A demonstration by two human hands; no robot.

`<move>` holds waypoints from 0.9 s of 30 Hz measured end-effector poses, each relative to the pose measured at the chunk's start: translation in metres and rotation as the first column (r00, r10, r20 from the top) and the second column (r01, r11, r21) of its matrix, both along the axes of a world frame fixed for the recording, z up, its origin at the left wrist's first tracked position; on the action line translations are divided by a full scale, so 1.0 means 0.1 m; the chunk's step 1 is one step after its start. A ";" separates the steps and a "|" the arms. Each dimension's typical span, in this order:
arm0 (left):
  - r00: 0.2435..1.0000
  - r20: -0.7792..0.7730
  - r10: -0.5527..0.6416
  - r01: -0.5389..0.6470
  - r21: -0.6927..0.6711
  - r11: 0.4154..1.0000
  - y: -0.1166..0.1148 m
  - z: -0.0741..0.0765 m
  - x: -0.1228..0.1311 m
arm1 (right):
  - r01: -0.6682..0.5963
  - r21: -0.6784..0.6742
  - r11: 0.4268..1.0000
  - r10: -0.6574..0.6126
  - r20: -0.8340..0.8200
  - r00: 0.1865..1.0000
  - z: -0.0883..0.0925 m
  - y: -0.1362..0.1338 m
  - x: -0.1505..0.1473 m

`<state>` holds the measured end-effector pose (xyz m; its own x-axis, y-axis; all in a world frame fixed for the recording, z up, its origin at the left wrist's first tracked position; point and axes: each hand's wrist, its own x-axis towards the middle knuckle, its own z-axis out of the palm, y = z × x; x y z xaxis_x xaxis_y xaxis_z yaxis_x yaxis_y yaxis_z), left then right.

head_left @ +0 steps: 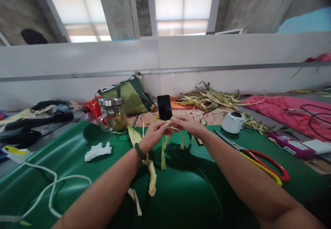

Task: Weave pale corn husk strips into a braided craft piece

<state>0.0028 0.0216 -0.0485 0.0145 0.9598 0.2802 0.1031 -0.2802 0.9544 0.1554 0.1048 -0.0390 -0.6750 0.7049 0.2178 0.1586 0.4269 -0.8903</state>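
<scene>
Label on the purple case (289, 145) is too small to read. Both arms extend forward. Left hand (154, 132) and right hand (186, 123) pinch the husk strips (163, 156) together above the green mat (181, 194).

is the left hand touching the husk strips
Touching. The head view shows the left hand pinching the top of the husk strips; the right hand grips them too.

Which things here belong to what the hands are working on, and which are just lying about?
In use: left hand, right hand, leaf strips pinched between them.
Lying about: scissors, jar, phone, crumpled tissue, white roll, green bag.
</scene>
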 end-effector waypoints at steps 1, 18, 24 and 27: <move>1.000 0.027 0.001 -0.001 -0.005 1.000 0.00 0.00 -0.01 | -0.008 0.026 1.000 0.008 -0.001 1.000 0.00 0.00 0.00; 0.921 -0.204 -0.331 0.283 -0.233 0.930 -0.13 0.09 0.02 | -0.272 0.056 0.961 0.268 0.072 0.961 0.12 0.10 0.21; 0.911 -0.189 -0.368 0.257 -0.438 0.862 -0.09 -0.07 0.14 | 0.040 0.510 0.859 -0.121 0.126 0.985 0.01 -0.12 0.02; 0.988 -0.108 -0.111 0.055 -0.427 0.903 -0.03 -0.10 0.11 | 0.108 0.629 0.770 -0.226 0.111 0.968 0.00 -0.20 -0.01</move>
<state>0.0142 0.0191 -0.0583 0.1080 0.9812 -0.1598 0.2245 0.1326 0.9654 0.1548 0.0849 -0.0392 -0.6267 0.5654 0.5363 0.4021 0.8241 -0.3989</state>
